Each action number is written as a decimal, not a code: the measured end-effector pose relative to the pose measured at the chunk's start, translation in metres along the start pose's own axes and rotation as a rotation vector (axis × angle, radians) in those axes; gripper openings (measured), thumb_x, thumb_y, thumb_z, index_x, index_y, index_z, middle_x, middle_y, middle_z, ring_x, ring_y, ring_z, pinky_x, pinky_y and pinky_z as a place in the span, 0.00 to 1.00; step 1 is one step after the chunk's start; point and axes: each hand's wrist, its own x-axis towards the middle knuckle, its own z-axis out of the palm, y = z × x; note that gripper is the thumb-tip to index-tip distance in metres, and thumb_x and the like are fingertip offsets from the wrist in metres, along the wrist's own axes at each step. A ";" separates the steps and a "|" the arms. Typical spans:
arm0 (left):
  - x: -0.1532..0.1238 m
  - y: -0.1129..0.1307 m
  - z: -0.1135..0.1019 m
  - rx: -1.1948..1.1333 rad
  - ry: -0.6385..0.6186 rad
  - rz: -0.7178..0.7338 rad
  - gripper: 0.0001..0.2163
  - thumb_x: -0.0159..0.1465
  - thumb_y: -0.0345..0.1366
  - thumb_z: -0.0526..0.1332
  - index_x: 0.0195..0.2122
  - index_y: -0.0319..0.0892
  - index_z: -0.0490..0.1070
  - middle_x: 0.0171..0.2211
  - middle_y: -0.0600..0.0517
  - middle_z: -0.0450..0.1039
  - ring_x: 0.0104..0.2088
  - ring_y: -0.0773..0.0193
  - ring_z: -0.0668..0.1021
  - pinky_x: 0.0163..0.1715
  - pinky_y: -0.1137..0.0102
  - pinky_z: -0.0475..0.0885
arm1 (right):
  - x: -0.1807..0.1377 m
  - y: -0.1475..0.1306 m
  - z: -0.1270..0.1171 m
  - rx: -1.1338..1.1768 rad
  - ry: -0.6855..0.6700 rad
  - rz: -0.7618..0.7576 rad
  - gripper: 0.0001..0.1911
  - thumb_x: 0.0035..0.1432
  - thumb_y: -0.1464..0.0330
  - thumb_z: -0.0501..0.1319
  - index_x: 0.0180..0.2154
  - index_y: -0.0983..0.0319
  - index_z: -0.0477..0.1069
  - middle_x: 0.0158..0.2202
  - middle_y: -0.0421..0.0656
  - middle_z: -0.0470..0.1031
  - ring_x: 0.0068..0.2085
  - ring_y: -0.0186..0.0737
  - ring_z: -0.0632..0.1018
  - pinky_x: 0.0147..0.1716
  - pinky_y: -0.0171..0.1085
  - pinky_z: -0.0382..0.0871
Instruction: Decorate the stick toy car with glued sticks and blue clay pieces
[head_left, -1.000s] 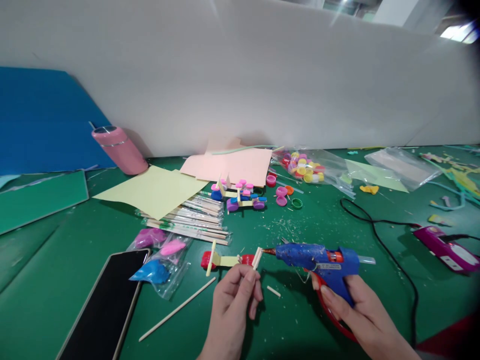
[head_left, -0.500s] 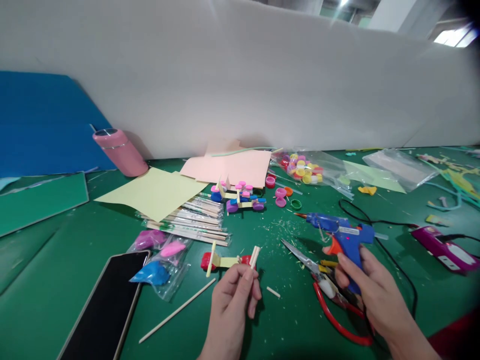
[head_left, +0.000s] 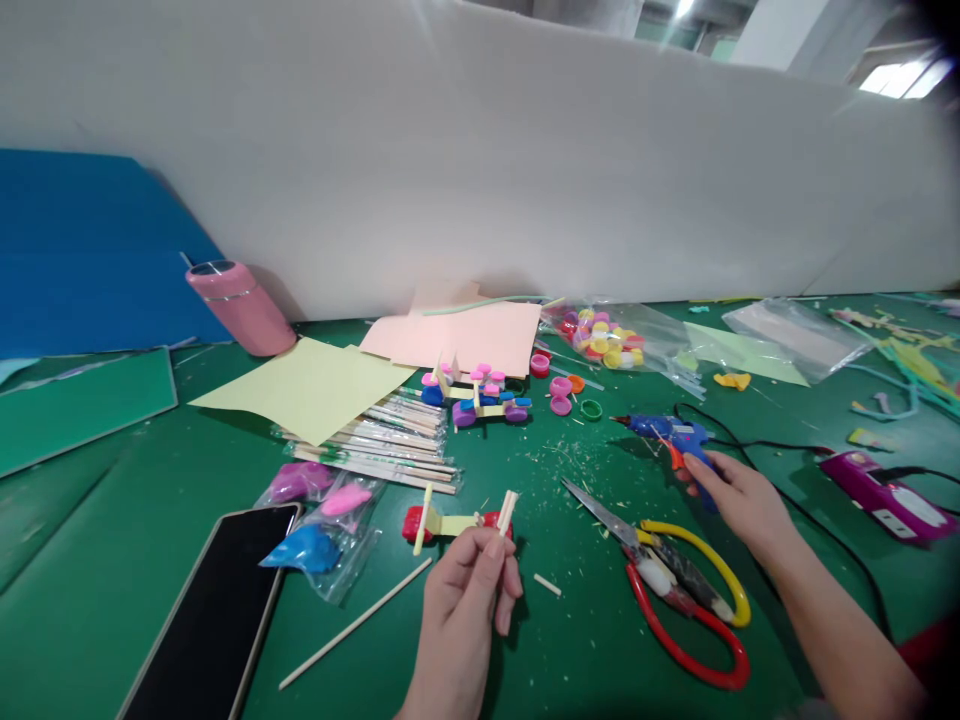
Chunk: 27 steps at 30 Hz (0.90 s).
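Between the thumb and fingers of my left hand (head_left: 472,595) are short wooden sticks (head_left: 508,512), pinched together and pointing up. Just behind them lies a small model (head_left: 455,524) with red ends, a pale yellow strip and an upright piece; my fingers partly hide its right end. My right hand (head_left: 731,490) is wrapped around the handle of a blue glue gun (head_left: 671,432), its nozzle pointing left, low over the table. Scissors (head_left: 667,575) with one red and one yellow handle lie open between my hands. A short cut stick (head_left: 547,584) lies right of my left hand.
A phone (head_left: 214,610) and clay bags (head_left: 315,530) lie at left, near a long stick (head_left: 356,622). Bagged sticks (head_left: 397,440), finished models (head_left: 491,408), bottle caps (head_left: 560,395) and paper (head_left: 307,385) sit farther back. A purple power strip (head_left: 889,497) with black cords is at right.
My right hand has moved the glue gun away from me and slightly right, uncovering the scissors' yellow handle. My left hand stays in place with the sticks.
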 end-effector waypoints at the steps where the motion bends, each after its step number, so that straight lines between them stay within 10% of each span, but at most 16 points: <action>1: 0.000 0.000 0.000 -0.005 0.000 0.000 0.09 0.59 0.38 0.57 0.24 0.40 0.65 0.17 0.57 0.65 0.14 0.76 0.59 0.17 0.76 0.49 | 0.003 0.003 0.001 -0.055 0.018 -0.013 0.17 0.48 0.54 0.58 0.29 0.62 0.72 0.27 0.45 0.75 0.29 0.46 0.75 0.31 0.42 0.68; 13: 0.001 -0.002 -0.002 0.025 -0.022 0.021 0.08 0.60 0.37 0.56 0.25 0.40 0.66 0.18 0.58 0.66 0.15 0.76 0.60 0.17 0.76 0.51 | -0.031 -0.026 0.024 -0.294 0.156 -0.277 0.17 0.56 0.61 0.53 0.44 0.63 0.64 0.40 0.50 0.68 0.40 0.47 0.71 0.39 0.44 0.65; 19: 0.002 -0.002 -0.004 0.040 -0.035 0.036 0.08 0.60 0.37 0.57 0.26 0.40 0.67 0.18 0.57 0.66 0.15 0.76 0.60 0.17 0.76 0.53 | -0.100 -0.078 0.062 -0.241 -0.423 -0.550 0.06 0.58 0.69 0.53 0.33 0.60 0.67 0.29 0.41 0.71 0.30 0.36 0.72 0.29 0.34 0.65; 27: 0.001 -0.002 -0.004 0.032 -0.052 0.027 0.08 0.60 0.37 0.56 0.27 0.40 0.67 0.19 0.57 0.65 0.16 0.76 0.60 0.18 0.76 0.53 | -0.113 -0.087 0.090 -0.623 -0.575 -0.626 0.07 0.59 0.69 0.54 0.32 0.60 0.69 0.33 0.43 0.70 0.34 0.40 0.72 0.31 0.35 0.65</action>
